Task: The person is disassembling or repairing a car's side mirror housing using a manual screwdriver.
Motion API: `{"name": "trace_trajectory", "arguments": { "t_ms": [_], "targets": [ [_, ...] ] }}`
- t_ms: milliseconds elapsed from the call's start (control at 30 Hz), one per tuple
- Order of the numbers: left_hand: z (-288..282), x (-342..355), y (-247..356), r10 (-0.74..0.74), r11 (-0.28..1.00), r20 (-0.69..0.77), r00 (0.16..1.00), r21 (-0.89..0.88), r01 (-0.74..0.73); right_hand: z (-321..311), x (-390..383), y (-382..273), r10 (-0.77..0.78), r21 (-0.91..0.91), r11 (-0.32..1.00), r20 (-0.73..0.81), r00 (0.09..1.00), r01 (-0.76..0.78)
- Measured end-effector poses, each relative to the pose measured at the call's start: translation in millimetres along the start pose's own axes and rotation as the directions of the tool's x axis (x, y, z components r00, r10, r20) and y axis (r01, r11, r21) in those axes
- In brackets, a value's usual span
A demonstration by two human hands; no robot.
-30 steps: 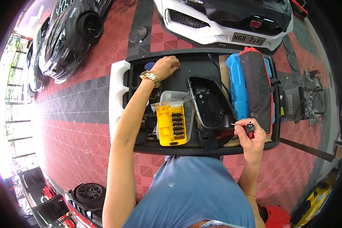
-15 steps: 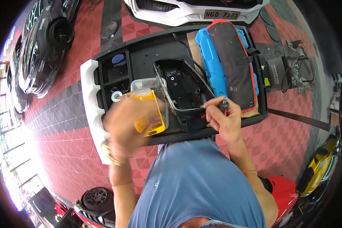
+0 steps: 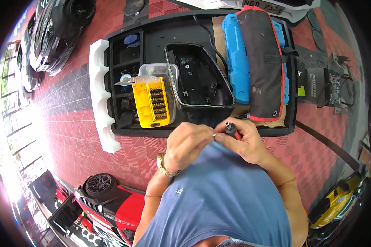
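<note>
My right hand (image 3: 246, 144) is closed round a black-and-red screwdriver handle (image 3: 231, 130), its metal socket end pointing up with no bit visible in it. At the tips of my right thumb and forefinger is a small shiny metal piece (image 3: 214, 135), too small to name. My left hand (image 3: 188, 143) meets it there, fingers pinched together; what they hold is hidden. Beyond my left hand lies an opened yellow bit case (image 3: 143, 110) with rows of dark screwdriver bits (image 3: 157, 103). A black hollow plastic housing (image 3: 193, 88) lies in front of both hands.
Everything rests on a black cart top (image 3: 169, 31) with side compartments. At right are a blue plastic case (image 3: 237, 61) and a dark red-edged tool roll (image 3: 264, 66). A clear plastic tub (image 3: 174, 74) sits under the bit case; scalloped white foam (image 3: 99, 90) lines the left edge.
My left hand has moved from over the yellow bit case to the right and nearer my body, meeting my right hand. My right hand has drawn back from the housing's edge, still holding the screwdriver.
</note>
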State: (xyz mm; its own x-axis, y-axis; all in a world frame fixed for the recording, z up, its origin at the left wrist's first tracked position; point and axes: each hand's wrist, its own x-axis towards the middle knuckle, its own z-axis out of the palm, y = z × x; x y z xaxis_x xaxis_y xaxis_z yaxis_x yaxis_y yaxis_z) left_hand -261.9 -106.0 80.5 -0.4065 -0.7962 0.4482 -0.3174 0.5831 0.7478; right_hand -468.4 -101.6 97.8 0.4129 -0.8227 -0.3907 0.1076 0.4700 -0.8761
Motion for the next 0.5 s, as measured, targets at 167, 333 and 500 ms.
{"name": "trace_trajectory", "arguments": {
  "t_ms": [167,333,500],
  "targets": [
    [22.9,-18.0,-4.2,-0.411,0.904,-0.233,0.881,-0.234,0.359,-30.2,5.4,-6.0,-0.326,-0.465,0.827,0.059,0.943,0.315],
    [36.8,-18.3,-0.1,-0.589,0.762,-0.251,0.768,-0.489,0.424,-37.4,17.5,-15.1,-0.49,-0.715,0.481,0.262,0.831,0.508],
    [41.3,-17.6,3.6,-0.577,0.782,-0.298,0.76,-0.469,0.41,-38.5,22.4,-14.7,-0.481,-0.733,0.442,0.293,0.827,0.517]
  ]
}}
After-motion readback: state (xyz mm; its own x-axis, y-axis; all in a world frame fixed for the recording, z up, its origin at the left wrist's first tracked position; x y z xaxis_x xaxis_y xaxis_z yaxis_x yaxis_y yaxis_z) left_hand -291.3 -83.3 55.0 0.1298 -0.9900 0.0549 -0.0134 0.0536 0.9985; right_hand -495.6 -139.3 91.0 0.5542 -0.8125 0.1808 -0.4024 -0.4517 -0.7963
